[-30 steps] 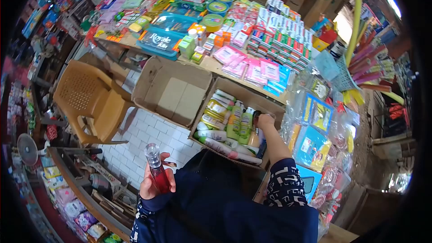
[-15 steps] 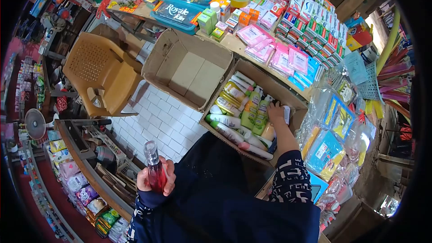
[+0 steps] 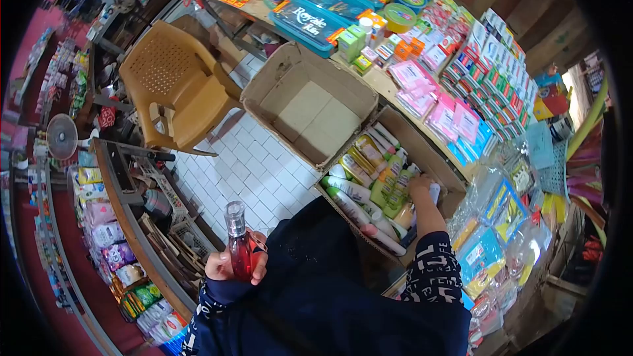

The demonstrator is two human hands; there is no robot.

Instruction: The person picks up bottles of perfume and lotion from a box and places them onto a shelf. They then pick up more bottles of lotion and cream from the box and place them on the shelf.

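my left hand [image 3: 232, 265] is wrapped around a small red spray bottle [image 3: 239, 244], fingers pressed on its lower body, holding it upright with the clear cap on top, out in front of my dark lap over the white tiled floor [image 3: 245, 188]. my right hand [image 3: 420, 188] reaches down into the right-hand cardboard box [image 3: 422, 151], its fingers curled down on something white at the far right corner of that box; i cannot tell whether they have closed around it or only rest on it. my patterned sleeve [image 3: 432, 267] runs back from that hand toward me.

the box is packed with bottles and tubes: 2 green bottles [image 3: 389, 188] stand just beside my right hand, white tubes [image 3: 353, 198] lie along the near edge, and yellow packs [image 3: 361, 161] sit toward the far end. touching that box on its left is a 2nd cardboard box [image 3: 297, 102] with nothing but its flaps showing inside.

behind both boxes runs a wooden counter [image 3: 379, 82] loaded with goods: a blue tub marked royale [image 3: 310, 20], pink packets [image 3: 422, 82], stacked toothpaste cartons [image 3: 491, 76] and round green tins [image 3: 402, 13]. hanging plastic bags [image 3: 494, 224] of packets crowd the right side near my right arm. on the left, well apart from my hands, stands a tan plastic chair [image 3: 175, 86], a small fan [image 3: 62, 137] beyond it, and a low shelf [image 3: 125, 237] with packets along it.
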